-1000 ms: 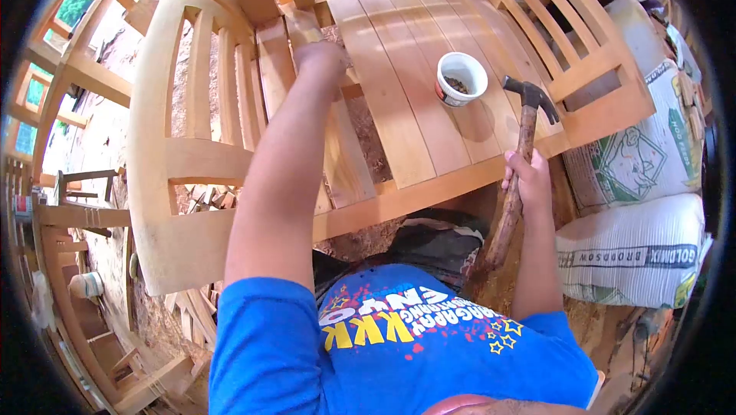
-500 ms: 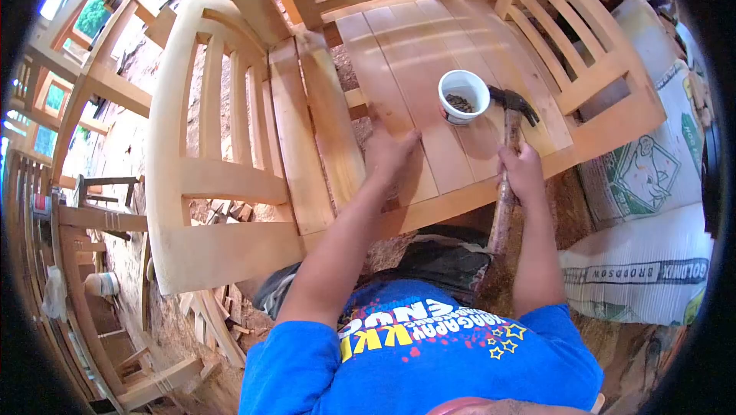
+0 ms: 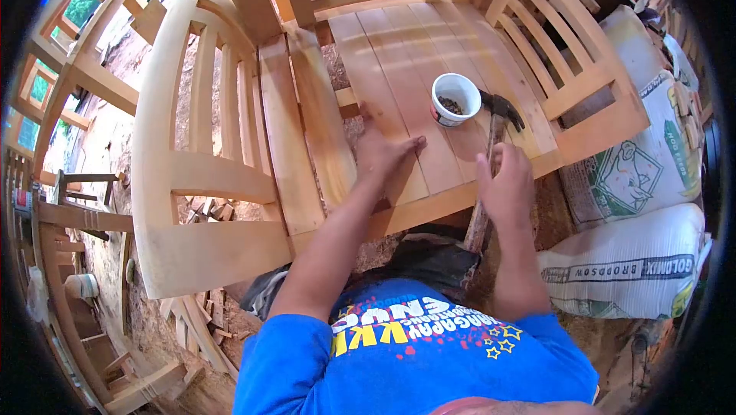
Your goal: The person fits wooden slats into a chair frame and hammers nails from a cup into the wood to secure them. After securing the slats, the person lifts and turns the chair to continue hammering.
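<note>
My left hand (image 3: 379, 153) rests on the loose-edged seat plank (image 3: 364, 55) beside a gap in the wooden bench seat. Its thumb is stretched across the board and a finger points along the edge; the other fingers are partly hidden. A hammer (image 3: 501, 112) lies with its dark claw head on the seat and its worn handle jutting over the front rail (image 3: 437, 199). Over the handle hovers my right hand (image 3: 507, 177), fingers loosely bent and apart, not wrapped round it. A white tub (image 3: 442, 112) holding nails (image 3: 452, 106) stands against the hammer head.
Slatted armrests rise at the left (image 3: 211, 208) and right (image 3: 590, 101) of the seat. White printed sacks (image 3: 621, 262) lie at the right. Wood offcuts (image 3: 207, 311) litter the ground at the left, near more wooden furniture frames (image 3: 84, 216).
My right hand has loosened from the hammer handle and its fingers have come apart. My left hand stays at the plank edge. The view has shifted slightly.
</note>
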The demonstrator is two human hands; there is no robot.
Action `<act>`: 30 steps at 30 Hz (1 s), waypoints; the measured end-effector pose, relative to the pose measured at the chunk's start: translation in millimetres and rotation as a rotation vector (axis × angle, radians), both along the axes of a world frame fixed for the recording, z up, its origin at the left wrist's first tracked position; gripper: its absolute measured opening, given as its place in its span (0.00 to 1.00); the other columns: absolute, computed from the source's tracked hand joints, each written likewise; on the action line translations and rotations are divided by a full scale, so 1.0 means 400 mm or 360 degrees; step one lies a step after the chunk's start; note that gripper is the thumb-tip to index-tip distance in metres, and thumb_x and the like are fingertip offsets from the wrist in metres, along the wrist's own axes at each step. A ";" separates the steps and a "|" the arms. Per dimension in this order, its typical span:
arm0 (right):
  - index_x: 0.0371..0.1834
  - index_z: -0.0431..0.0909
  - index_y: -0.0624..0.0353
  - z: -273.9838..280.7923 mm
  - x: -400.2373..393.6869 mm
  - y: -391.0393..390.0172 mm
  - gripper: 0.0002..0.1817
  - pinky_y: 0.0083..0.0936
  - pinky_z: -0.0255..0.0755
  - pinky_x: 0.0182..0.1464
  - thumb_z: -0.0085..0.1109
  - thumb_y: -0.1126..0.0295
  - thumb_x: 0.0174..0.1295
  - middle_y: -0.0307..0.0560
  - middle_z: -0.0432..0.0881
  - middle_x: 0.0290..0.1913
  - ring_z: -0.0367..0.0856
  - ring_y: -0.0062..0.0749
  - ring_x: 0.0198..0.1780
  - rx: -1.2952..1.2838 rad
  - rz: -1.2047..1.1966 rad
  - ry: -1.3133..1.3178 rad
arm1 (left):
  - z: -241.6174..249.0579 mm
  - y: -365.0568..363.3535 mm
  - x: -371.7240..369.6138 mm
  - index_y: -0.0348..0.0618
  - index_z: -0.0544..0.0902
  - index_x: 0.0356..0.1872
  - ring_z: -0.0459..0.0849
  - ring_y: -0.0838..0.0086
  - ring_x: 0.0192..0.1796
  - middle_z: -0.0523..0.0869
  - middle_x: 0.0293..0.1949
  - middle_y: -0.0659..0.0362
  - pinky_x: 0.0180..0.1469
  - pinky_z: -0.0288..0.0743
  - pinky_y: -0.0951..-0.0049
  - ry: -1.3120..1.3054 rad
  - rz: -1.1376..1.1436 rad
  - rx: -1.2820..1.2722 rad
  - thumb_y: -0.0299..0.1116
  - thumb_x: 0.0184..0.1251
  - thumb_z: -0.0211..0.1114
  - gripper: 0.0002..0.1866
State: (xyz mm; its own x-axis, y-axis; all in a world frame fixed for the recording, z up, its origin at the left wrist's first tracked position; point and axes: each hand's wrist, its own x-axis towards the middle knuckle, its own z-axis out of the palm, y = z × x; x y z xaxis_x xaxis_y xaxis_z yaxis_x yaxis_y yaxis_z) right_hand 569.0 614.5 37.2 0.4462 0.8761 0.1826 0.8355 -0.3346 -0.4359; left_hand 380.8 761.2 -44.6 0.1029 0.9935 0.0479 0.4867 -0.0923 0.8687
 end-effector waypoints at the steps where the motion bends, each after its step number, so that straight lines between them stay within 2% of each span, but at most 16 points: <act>1: 0.58 0.78 0.64 0.021 -0.039 -0.007 0.24 0.52 0.76 0.62 0.69 0.58 0.68 0.62 0.82 0.52 0.81 0.62 0.58 -0.0011 0.0126 0.0104 | -0.005 0.000 0.000 0.30 0.58 0.74 0.91 0.49 0.55 0.90 0.53 0.38 0.61 0.84 0.59 0.0001 -0.0011 0.0044 0.47 0.48 0.89 0.60; 3: 0.60 0.77 0.63 0.018 -0.111 -0.027 0.24 0.51 0.75 0.63 0.70 0.60 0.67 0.62 0.80 0.53 0.80 0.61 0.58 -0.0075 0.0317 0.0177 | -0.042 0.017 -0.004 0.31 0.36 0.84 0.90 0.43 0.55 0.88 0.54 0.31 0.58 0.85 0.56 0.0058 -0.0064 0.0114 0.53 0.47 0.88 0.78; 5: 0.62 0.75 0.64 -0.027 -0.173 -0.038 0.27 0.51 0.74 0.64 0.72 0.62 0.66 0.62 0.78 0.55 0.79 0.62 0.58 -0.0168 0.0478 0.0103 | -0.029 0.005 -0.001 0.28 0.55 0.77 0.92 0.50 0.53 0.90 0.53 0.38 0.57 0.85 0.60 -0.0078 -0.0071 -0.0054 0.45 0.50 0.87 0.61; 8: 0.65 0.73 0.64 -0.071 -0.225 -0.016 0.32 0.50 0.73 0.66 0.76 0.63 0.61 0.62 0.75 0.57 0.76 0.62 0.61 -0.0208 0.0623 0.0115 | 0.034 -0.007 -0.010 0.28 0.60 0.77 0.93 0.55 0.52 0.91 0.52 0.41 0.57 0.85 0.62 -0.0107 -0.0015 -0.0246 0.38 0.55 0.85 0.54; 9: 0.67 0.71 0.65 -0.063 -0.245 -0.005 0.36 0.50 0.71 0.68 0.79 0.62 0.58 0.64 0.74 0.60 0.74 0.63 0.64 -0.0237 0.0607 0.0069 | 0.054 -0.010 -0.014 0.29 0.58 0.79 0.92 0.55 0.53 0.91 0.53 0.40 0.57 0.85 0.63 -0.0120 0.0001 -0.0305 0.37 0.55 0.85 0.56; 12: 0.69 0.70 0.64 -0.073 -0.263 0.021 0.39 0.51 0.70 0.68 0.80 0.61 0.57 0.64 0.73 0.59 0.74 0.62 0.64 -0.0134 0.0492 0.0039 | 0.100 -0.024 -0.015 0.31 0.50 0.84 0.92 0.55 0.54 0.89 0.56 0.39 0.58 0.85 0.63 -0.0162 -0.0002 -0.0496 0.37 0.55 0.84 0.62; 13: 0.73 0.65 0.62 -0.072 -0.267 0.029 0.44 0.51 0.68 0.71 0.80 0.62 0.57 0.65 0.72 0.64 0.72 0.64 0.68 -0.0233 0.0451 0.0048 | 0.112 -0.025 -0.021 0.31 0.47 0.85 0.92 0.55 0.54 0.89 0.57 0.39 0.58 0.85 0.63 -0.0175 -0.0018 -0.0563 0.37 0.55 0.84 0.64; 16: 0.77 0.59 0.61 -0.049 -0.284 0.057 0.48 0.52 0.67 0.75 0.79 0.63 0.56 0.67 0.71 0.70 0.70 0.66 0.73 -0.0078 0.0452 0.0375 | 0.146 -0.013 -0.040 0.31 0.41 0.86 0.87 0.57 0.64 0.82 0.67 0.36 0.61 0.84 0.65 -0.0503 -0.0026 -0.0526 0.37 0.54 0.84 0.68; 17: 0.78 0.58 0.61 -0.037 -0.291 0.070 0.49 0.52 0.67 0.75 0.79 0.63 0.56 0.68 0.71 0.71 0.70 0.66 0.74 -0.0049 0.0491 0.0410 | 0.113 0.002 -0.040 0.28 0.41 0.85 0.79 0.60 0.72 0.73 0.74 0.34 0.66 0.81 0.67 -0.0621 -0.0043 -0.0439 0.37 0.54 0.85 0.68; 20: 0.80 0.55 0.61 -0.021 -0.299 0.070 0.51 0.53 0.66 0.76 0.78 0.63 0.56 0.71 0.71 0.73 0.70 0.67 0.76 -0.0061 0.0500 0.0548 | 0.037 0.005 -0.024 0.30 0.44 0.85 0.83 0.48 0.68 0.79 0.69 0.31 0.72 0.75 0.59 -0.0655 0.0105 0.0014 0.43 0.54 0.83 0.67; 22: 0.80 0.55 0.62 -0.023 -0.295 0.076 0.51 0.54 0.67 0.76 0.78 0.62 0.56 0.72 0.73 0.73 0.71 0.68 0.75 -0.0116 0.0472 0.0637 | 0.064 -0.004 -0.041 0.27 0.43 0.85 0.76 0.45 0.76 0.71 0.75 0.29 0.78 0.69 0.59 -0.0657 0.0027 -0.0188 0.45 0.55 0.84 0.68; 24: 0.81 0.55 0.63 -0.039 -0.282 0.078 0.53 0.50 0.64 0.79 0.78 0.61 0.56 0.72 0.71 0.75 0.69 0.65 0.78 -0.0066 0.0485 0.0721 | 0.109 -0.011 -0.062 0.27 0.42 0.85 0.75 0.44 0.76 0.71 0.75 0.28 0.78 0.69 0.60 -0.0351 -0.0001 -0.0322 0.46 0.56 0.84 0.68; 25: 0.81 0.55 0.64 -0.064 -0.272 0.082 0.53 0.49 0.64 0.79 0.79 0.60 0.56 0.71 0.70 0.76 0.68 0.63 0.79 -0.0017 0.0512 0.0747 | 0.092 -0.004 -0.058 0.27 0.42 0.85 0.76 0.41 0.75 0.73 0.72 0.26 0.76 0.71 0.58 -0.0257 0.0005 -0.0143 0.47 0.56 0.84 0.69; 28: 0.83 0.55 0.64 -0.098 -0.252 0.081 0.55 0.45 0.61 0.82 0.79 0.59 0.56 0.70 0.69 0.78 0.66 0.58 0.82 0.0047 0.0564 0.0819 | 0.109 -0.012 -0.062 0.28 0.42 0.85 0.77 0.40 0.74 0.74 0.70 0.25 0.76 0.71 0.57 -0.0247 -0.0041 -0.0385 0.46 0.57 0.84 0.68; 30: 0.84 0.55 0.64 -0.092 -0.258 0.083 0.56 0.46 0.61 0.82 0.78 0.59 0.56 0.70 0.69 0.78 0.66 0.58 0.81 0.0080 0.0588 0.0843 | 0.102 -0.016 -0.060 0.27 0.42 0.85 0.77 0.40 0.74 0.75 0.70 0.25 0.76 0.71 0.57 -0.0273 -0.0001 -0.0296 0.46 0.57 0.84 0.68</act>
State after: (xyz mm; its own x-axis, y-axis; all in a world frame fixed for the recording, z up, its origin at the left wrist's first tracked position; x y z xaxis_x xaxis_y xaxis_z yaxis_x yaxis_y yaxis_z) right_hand 466.0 647.8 0.4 0.1580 0.9853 0.0651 0.5593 -0.0350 -0.8282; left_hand 356.7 754.7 -3.7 0.1096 0.9869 -0.1187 0.3309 0.0764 0.9406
